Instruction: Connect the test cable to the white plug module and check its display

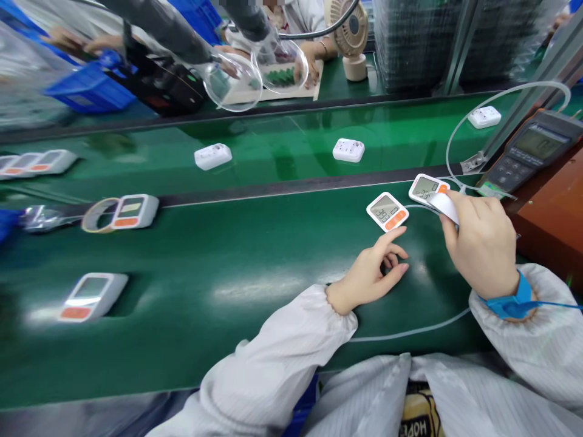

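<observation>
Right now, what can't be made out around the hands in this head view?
- Digits on the two lit white monitors: the free one too small, the held one partly covered by the right hand.
- Left hand: curled fingers hide whether it holds anything.
- Monitor at left: motion-blurred.
- Meter: reading too small.

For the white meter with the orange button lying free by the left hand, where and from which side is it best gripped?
Grip the white meter across its two long side edges, from above and the near side. It lies flat, screen up, apart from the left hand, so its edges look free; that keeps the fingers off the screen.
</observation>
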Demonstrator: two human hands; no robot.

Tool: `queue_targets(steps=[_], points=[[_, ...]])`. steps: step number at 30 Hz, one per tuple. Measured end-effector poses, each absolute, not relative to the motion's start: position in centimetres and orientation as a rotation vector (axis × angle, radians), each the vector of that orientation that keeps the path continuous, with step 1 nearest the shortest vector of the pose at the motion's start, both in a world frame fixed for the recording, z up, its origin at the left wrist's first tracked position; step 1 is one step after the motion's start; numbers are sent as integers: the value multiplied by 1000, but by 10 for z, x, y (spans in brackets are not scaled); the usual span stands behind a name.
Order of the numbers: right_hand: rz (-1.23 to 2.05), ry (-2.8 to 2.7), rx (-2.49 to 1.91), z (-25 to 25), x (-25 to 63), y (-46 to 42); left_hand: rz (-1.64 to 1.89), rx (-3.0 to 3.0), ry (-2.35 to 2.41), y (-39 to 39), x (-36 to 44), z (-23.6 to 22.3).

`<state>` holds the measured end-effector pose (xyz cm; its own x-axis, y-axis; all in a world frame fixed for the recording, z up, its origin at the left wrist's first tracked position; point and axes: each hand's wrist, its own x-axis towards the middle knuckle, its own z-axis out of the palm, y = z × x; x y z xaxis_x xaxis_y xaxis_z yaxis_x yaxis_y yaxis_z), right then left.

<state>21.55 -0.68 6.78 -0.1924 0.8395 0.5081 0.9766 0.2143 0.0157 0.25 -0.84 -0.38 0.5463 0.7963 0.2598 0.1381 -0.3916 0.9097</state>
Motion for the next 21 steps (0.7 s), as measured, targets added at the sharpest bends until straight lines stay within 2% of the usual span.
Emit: queue_targets(steps=[10,21], points=[[-215,-2360,-1804,49,206,-13,912,2043,872,-7,2,1],[-316,-2243,-1911,43,214,-5,863,2114,911,-7,2,5]])
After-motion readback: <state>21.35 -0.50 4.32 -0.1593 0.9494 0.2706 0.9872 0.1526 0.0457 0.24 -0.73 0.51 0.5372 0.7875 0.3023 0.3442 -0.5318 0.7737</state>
